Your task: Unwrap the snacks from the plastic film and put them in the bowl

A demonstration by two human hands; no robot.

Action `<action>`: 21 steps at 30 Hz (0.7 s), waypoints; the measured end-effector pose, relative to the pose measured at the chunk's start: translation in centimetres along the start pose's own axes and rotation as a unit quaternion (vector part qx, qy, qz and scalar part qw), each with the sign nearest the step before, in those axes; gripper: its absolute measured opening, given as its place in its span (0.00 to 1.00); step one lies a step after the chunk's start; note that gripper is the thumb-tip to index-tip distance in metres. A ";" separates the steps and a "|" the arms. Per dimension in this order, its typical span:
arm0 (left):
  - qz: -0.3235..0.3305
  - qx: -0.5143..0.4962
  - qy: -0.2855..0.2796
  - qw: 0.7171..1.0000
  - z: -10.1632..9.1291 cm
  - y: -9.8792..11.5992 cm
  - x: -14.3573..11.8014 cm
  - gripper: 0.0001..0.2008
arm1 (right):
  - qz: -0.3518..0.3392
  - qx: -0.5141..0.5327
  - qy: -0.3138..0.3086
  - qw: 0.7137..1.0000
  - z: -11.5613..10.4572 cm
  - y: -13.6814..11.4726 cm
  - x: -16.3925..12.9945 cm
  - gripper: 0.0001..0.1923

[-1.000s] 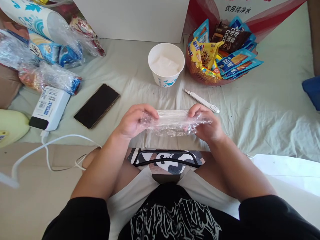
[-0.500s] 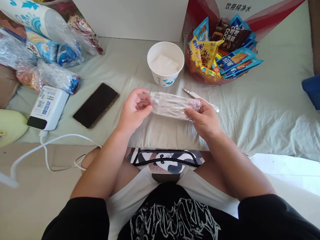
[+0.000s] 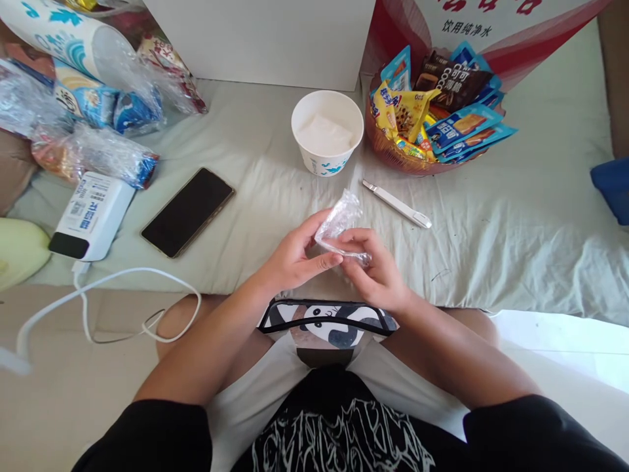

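A clear crumpled plastic wrapper (image 3: 340,221) is pinched between both hands above the near edge of the cloth-covered surface (image 3: 491,216). My left hand (image 3: 293,259) holds its lower left side with the fingers pointing right. My right hand (image 3: 369,269) grips the lower part from the right, and the folded top of the wrapper sticks up above the fingers. A white paper cup (image 3: 327,133) stands just beyond the hands.
A basket of snack packets (image 3: 432,111) sits at the back right, with a white utility knife (image 3: 397,204) in front of it. A dark phone (image 3: 187,211), a white power bank (image 3: 91,215) with cable, and plastic-wrapped cups (image 3: 83,98) lie at the left.
The wrapper was stretched out long between my hands; now both hands have come together and it is folded into a small bundle, nearer my body.
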State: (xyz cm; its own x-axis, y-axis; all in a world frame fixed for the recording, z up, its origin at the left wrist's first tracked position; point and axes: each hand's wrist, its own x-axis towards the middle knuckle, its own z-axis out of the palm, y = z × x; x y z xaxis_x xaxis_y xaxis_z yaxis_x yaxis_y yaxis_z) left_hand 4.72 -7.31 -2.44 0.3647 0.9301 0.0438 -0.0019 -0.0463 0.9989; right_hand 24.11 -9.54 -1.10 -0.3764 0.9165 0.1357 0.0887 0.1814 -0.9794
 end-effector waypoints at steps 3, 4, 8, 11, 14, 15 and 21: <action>-0.021 0.001 -0.022 1.000 -0.1 0.6 0.1 0.26 | 0.042 0.012 0.017 0.999 0.0 0.3 0.2 0.12; -0.025 0.000 -0.026 0.999 -0.1 0.8 0.1 0.24 | 0.050 0.001 0.045 0.998 -0.1 0.5 0.3 0.12; -0.021 -0.022 -0.018 0.999 0.0 1.2 0.5 0.25 | 0.038 -0.035 0.179 0.983 -0.5 1.3 1.0 0.17; -0.063 -0.077 -0.024 0.995 0.0 1.0 0.5 0.26 | 0.079 0.009 0.115 0.990 -0.9 1.3 1.5 0.23; -0.102 -0.078 -0.010 0.992 0.1 0.9 0.5 0.25 | 0.132 0.050 0.044 0.989 -1.4 0.8 2.0 0.22; -0.103 -0.059 0.002 0.993 0.1 0.9 0.6 0.25 | 0.132 0.059 0.045 0.988 -1.5 0.7 2.1 0.23; -0.052 0.082 0.034 0.995 -0.2 1.5 0.6 0.18 | 0.103 0.036 0.043 0.993 -1.2 0.0 1.3 0.22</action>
State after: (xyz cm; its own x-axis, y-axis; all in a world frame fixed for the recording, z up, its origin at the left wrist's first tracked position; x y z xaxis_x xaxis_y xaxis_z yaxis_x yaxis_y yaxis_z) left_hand 4.76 -6.78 -0.88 0.2907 0.9553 -0.0531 0.1870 -0.0023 0.9823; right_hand 24.74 -7.96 -0.71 -0.2762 0.9593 -0.0590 0.0877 -0.0359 -0.9955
